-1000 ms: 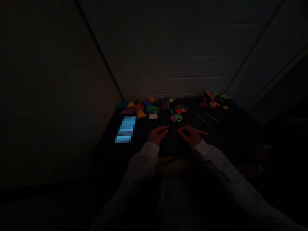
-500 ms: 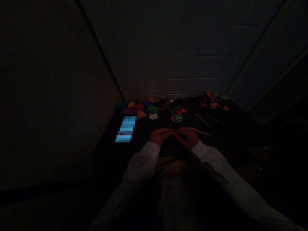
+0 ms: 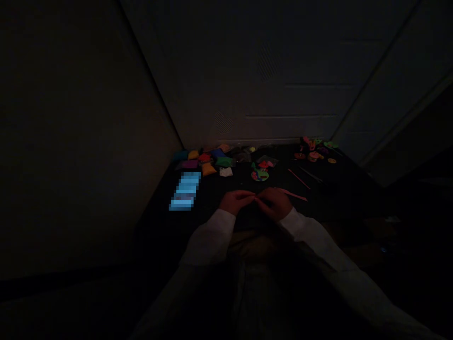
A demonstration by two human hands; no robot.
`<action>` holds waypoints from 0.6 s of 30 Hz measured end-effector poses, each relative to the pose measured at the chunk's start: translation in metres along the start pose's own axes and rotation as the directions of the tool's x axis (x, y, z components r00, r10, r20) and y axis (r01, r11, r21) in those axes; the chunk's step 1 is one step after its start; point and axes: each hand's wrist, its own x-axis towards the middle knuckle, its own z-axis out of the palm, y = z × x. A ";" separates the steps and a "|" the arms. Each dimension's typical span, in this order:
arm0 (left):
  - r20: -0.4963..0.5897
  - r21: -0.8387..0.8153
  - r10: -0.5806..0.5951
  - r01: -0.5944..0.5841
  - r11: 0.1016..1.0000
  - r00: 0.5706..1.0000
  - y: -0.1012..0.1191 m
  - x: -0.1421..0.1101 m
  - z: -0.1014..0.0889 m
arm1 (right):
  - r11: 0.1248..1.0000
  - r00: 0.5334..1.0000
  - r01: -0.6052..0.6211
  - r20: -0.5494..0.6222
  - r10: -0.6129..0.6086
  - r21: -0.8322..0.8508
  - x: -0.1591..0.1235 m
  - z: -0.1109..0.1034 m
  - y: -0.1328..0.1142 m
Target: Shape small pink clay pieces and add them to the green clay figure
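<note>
In dim light my left hand point(image 3: 235, 202) and my right hand point(image 3: 275, 203) meet at the fingertips over the dark table point(image 3: 208, 215). Both are closed in a pinch. Whatever sits between the fingertips is too small and dark to name. Just beyond them lies a round green clay piece point(image 3: 260, 175) with red, pink and blue bits on it. A flat pink strip point(image 3: 295, 194) rests beside my right hand, with a thin pink stick point(image 3: 299, 179) behind it.
A lit phone point(image 3: 186, 191), blurred out, lies to the left. Several coloured clay packets point(image 3: 208, 169) are spread along the back left. Small colourful clay figures point(image 3: 313, 153) stand at the back right. A dark slim tool point(image 3: 311, 174) lies in front of them. Behind rises a pale panel point(image 3: 300, 99).
Both hands stay almost in the same place, fingertips together, with only a very slight shift. The objects on the table have not moved.
</note>
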 end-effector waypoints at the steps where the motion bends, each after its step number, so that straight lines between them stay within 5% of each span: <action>1: 0.001 -0.012 -0.001 0.001 1.000 1.000 -0.001 0.001 0.001 | 1.000 1.000 -0.003 -0.001 0.003 -0.004 0.000 0.000 0.000; 13: -0.031 -0.119 -0.026 0.022 0.993 0.999 -0.004 0.002 0.004 | 0.997 1.000 -0.021 -0.009 0.022 0.078 0.000 0.002 -0.001; 18: -0.133 -0.140 -0.054 0.035 0.989 0.990 -0.004 0.003 0.002 | 0.968 0.991 -0.093 -0.068 0.112 0.234 -0.001 -0.001 0.002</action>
